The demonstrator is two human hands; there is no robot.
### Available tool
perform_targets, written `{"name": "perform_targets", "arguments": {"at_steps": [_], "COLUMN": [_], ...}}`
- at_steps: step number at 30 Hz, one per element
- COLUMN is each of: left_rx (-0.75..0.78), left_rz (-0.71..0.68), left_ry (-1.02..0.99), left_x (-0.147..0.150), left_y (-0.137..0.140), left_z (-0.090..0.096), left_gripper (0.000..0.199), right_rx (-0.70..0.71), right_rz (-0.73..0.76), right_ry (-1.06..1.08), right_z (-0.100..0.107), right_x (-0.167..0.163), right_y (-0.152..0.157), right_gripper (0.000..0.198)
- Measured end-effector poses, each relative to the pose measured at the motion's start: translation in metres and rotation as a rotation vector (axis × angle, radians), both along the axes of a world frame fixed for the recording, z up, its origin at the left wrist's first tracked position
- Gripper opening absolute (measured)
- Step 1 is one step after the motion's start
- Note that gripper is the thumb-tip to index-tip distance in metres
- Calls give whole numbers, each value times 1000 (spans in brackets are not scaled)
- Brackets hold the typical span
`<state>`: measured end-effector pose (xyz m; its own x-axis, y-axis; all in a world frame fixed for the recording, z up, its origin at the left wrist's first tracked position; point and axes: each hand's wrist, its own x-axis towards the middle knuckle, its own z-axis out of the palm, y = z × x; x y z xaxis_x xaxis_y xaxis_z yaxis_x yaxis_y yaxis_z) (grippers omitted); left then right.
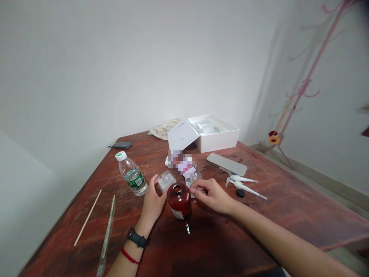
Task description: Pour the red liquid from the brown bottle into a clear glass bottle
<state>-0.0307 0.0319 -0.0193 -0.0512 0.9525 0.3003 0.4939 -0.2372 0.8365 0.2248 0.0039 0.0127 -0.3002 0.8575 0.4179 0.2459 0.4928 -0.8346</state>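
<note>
An amber bottle (pixel 180 200) with an uncovered neck and a pale label stands upright on the wooden table. My left hand (pixel 153 200) is at its left side, fingers stretched forward and apart, the thumb close to or against the bottle. On the other side, my right hand (pixel 211 195) has its fingertips pinched together beside the bottle; what they hold, if anything, is too small to make out. Just beyond my hands lie a clear square plastic piece (pixel 166 181) and another clear piece (pixel 193 177) near the right fingertips.
A water bottle (pixel 132 177) stands left, with a bare chopstick (pixel 88 218) and a wrapped chopstick (pixel 108 231) nearby. Right are white pump heads (pixel 245 186), a black cap (pixel 240 193) and a grey case (pixel 226 164). A white box (pixel 218 140) sits behind.
</note>
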Motion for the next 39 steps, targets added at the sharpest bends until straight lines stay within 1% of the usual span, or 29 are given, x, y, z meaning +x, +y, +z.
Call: {"name": "perform_targets", "arguments": {"at_steps": [2,6,8,11,13,17,22,25,29,32,34,37,39], "left_rx": [-9,-37,-33,-18,-13,5,84,136,165,162,160,185,192], "left_rz": [7,19,28,37,39,68,121,127,121,106,92,57,-8], "left_ry": [7,-3,-22,-48,-70,-121,-186,-185,-219,-317,-368,-377,-364], "left_x": [0,-2,-2,-2,-1,2,5,5,5,5,6,8,12], "left_y": [0,0,1,1,1,-2,-10,-15,-20,-24,-27,-30,-30], "left_z": [0,1,2,4,4,8,23,30,37,47,59,85,104], "left_gripper": [77,89,83,68,65,67,71,71,71,72,72,72,73], "right_rx": [15,55,56,34,23,13,3,-9,-22,-28,-34,-44,-56], "right_rz": [-23,-114,-148,-159,-158,-176,-207,-221,-233,-236,-238,-229,-202], "right_ry": [36,155,198,220,223,235,254,262,276,289,305,357,412], "right_z": [2,8,9,8,6,3,1,-2,-5,-6,-5,-4,-3], "right_x": [1,5,6,7,7,6,6,6,8,9,10,9,9], "right_y": [0,1,3,6,8,11,14,15,18,20,20,19,18], "right_gripper": [36,49,53,56,57,59,57,54,52,52,50,42,37]}}
